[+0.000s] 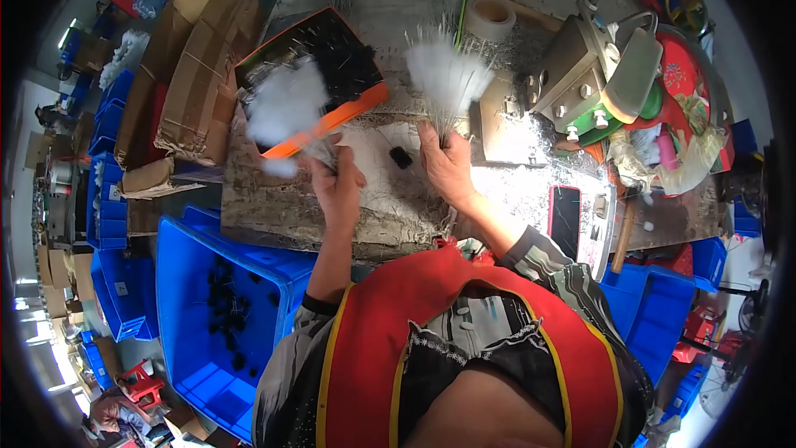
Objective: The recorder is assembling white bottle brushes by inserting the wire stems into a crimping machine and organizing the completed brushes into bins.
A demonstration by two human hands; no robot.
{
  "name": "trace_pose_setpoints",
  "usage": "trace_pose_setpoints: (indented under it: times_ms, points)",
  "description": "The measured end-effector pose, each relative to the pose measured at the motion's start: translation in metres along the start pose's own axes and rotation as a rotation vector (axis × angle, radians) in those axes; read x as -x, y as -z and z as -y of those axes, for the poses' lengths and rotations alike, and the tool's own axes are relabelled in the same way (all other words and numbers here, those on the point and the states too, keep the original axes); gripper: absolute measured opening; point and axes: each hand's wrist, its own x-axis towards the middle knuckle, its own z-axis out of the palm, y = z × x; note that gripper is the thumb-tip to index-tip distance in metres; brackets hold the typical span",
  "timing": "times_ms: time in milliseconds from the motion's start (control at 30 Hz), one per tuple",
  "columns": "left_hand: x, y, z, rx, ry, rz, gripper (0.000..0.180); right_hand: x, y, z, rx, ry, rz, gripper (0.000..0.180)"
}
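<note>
"If we start at the left, what do you count?"

"One big creased cardboard box (199, 87), then one big, smooth blue plastic bin (184, 282) holding scattered dark tufts (225, 307)."

"And the hands?"

"The left hand (337, 187) is curled round one thin-stemmed bundle (286, 104), its fluffy white heads blurred over one orange-walled box (355, 108) of bristly black pieces (348, 66)."

"Next?"

"One black tuft (401, 157) lies on the rough wooden table (265, 216). The right hand (448, 168) is closed round the wiry stems of a second bundle (449, 75), fanned out and white-tipped."

"Farther right?"

"One round tape roll (491, 31), one flat rectangular phone (565, 220)."
</note>
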Motion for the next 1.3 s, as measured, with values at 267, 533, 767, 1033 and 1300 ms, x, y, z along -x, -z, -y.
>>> trace_pose_setpoints:
  times_ms: [267,533,767,1033,1300]
  points:
    - [0.031,-0.03,-0.016,0.42,0.52,0.296,0.045,0.007,-0.007,0.077,0.473,0.214,0.294,0.016]
    - [0.024,-0.035,-0.021,0.506,0.502,0.115,0.029,0.051,-0.007,0.049,0.908,0.893,0.448,0.043]
    - [0.005,-0.016,-0.037,0.027,0.06,-0.003,0.016,0.006,0.022,0.097,0.237,0.577,0.401,0.042]
    - [-0.016,-0.007,0.037,-0.287,-0.213,0.212,0.024,-0.032,0.005,0.115,0.37,0.548,0.536,0.041]
    - [0.014,0.024,0.088,0.299,0.266,0.421,0.032,-0.019,0.012,0.133,0.428,0.582,0.554,0.049]
